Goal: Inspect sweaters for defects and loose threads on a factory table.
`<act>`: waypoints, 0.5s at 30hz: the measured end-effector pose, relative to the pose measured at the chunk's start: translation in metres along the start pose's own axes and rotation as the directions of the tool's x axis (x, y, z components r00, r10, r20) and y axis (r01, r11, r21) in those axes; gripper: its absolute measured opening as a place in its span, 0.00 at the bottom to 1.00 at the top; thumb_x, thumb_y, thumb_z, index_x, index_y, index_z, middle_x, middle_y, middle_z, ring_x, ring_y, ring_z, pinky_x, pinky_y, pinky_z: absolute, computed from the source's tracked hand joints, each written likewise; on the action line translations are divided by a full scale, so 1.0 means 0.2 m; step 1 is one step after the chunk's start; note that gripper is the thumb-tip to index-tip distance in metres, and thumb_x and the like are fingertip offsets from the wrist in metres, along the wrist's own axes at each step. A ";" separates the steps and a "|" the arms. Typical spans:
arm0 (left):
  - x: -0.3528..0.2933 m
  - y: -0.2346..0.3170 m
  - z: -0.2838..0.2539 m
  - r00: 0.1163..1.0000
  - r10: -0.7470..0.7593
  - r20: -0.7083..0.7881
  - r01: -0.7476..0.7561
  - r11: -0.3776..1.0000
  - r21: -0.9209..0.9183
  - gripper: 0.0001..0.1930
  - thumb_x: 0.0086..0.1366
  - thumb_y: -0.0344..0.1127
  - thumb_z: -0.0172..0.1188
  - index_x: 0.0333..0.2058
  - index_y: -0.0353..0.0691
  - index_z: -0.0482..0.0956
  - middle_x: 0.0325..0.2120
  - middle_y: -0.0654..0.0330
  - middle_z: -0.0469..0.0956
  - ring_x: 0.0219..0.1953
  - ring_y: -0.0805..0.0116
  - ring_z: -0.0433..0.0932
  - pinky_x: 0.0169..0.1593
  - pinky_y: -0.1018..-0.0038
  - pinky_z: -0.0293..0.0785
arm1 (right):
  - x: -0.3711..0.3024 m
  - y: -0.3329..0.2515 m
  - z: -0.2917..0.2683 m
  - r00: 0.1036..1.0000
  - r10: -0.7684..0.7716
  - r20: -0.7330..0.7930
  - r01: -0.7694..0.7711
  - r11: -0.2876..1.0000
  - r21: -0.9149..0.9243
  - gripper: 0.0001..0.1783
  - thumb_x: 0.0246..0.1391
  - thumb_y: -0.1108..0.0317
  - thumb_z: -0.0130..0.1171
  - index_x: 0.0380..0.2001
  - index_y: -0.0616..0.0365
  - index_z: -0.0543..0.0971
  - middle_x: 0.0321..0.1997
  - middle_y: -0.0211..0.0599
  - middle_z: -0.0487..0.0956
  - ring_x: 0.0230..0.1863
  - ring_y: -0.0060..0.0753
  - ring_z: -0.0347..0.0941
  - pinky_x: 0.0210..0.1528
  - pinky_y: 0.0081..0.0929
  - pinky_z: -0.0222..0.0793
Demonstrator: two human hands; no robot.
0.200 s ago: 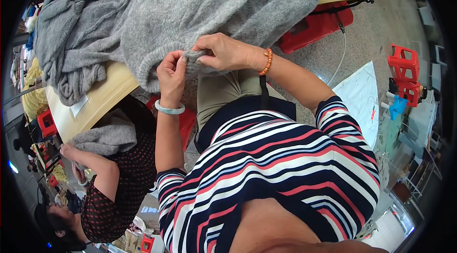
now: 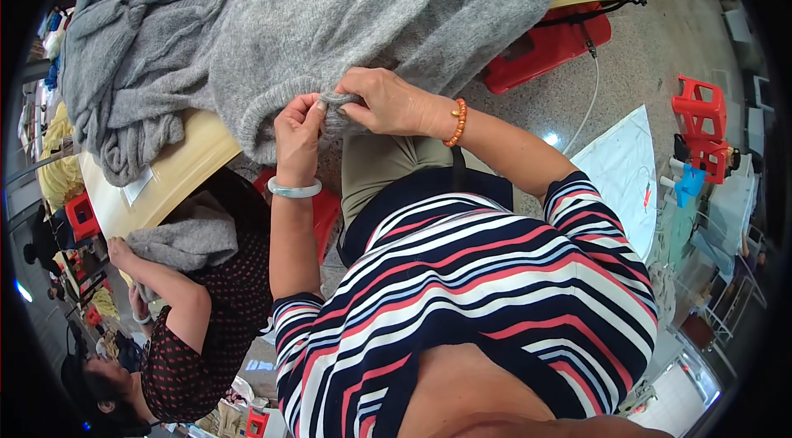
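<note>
A grey knitted garment lies over the table, its ribbed edge hanging off the near side. My left hand pinches that edge between thumb and fingers. Close beside it, my right hand grips the same edge, thumb below and fingers bent over the top. A short fold of the knit shows between the two hands. Whether anything small is held along with the knit, I cannot make out.
More grey knitwear is heaped on the left of the pale table. A co-worker sits at the left with another grey knit piece. Red stools stand under the table and at the right. A white sheet lies at the right.
My right hand has dipped slightly, its wrist and bracelet shifting down and left. My left hand stays nearly in place. The co-worker's raised hand has moved a little.
</note>
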State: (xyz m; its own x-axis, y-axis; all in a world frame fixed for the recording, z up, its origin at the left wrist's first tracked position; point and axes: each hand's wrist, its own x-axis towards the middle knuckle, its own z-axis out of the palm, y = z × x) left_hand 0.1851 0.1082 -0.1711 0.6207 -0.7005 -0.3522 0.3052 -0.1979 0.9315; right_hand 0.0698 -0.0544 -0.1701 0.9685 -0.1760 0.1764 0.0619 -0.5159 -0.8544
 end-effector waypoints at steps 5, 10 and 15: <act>0.00 -0.02 -0.01 1.000 -0.015 0.017 0.016 1.000 -0.025 0.06 0.66 0.31 0.58 0.37 0.35 0.78 0.24 0.73 0.72 0.24 0.85 0.64 0.29 0.86 0.60 | -0.01 -0.02 0.05 0.997 -0.037 -0.062 0.032 0.996 -0.079 0.10 0.50 0.75 0.56 0.38 0.67 0.76 0.34 0.50 0.75 0.39 0.54 0.74 0.42 0.39 0.71; 0.02 0.00 0.00 0.997 0.040 0.064 -0.048 0.991 0.129 0.07 0.67 0.34 0.58 0.35 0.37 0.79 0.20 0.74 0.69 0.22 0.85 0.62 0.26 0.84 0.57 | -0.02 0.03 0.04 0.990 -0.083 -0.117 0.068 0.990 -0.124 0.09 0.46 0.72 0.59 0.34 0.63 0.76 0.33 0.50 0.73 0.37 0.55 0.73 0.40 0.41 0.71; 0.02 -0.04 -0.01 0.997 0.071 0.035 -0.076 0.982 0.170 0.06 0.67 0.32 0.56 0.34 0.37 0.79 0.20 0.73 0.68 0.22 0.85 0.62 0.25 0.84 0.57 | -0.02 0.08 0.10 0.987 -0.156 -0.046 0.140 0.959 -0.246 0.06 0.43 0.71 0.57 0.24 0.63 0.76 0.32 0.47 0.74 0.38 0.47 0.73 0.41 0.37 0.72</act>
State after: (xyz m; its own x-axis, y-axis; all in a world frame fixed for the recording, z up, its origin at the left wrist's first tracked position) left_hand 0.1874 0.1078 -0.1798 0.6153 -0.7363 -0.2816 0.1295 -0.2580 0.9574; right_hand 0.0720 -0.0457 -0.1933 0.9347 -0.1319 0.3299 0.1358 -0.7254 -0.6748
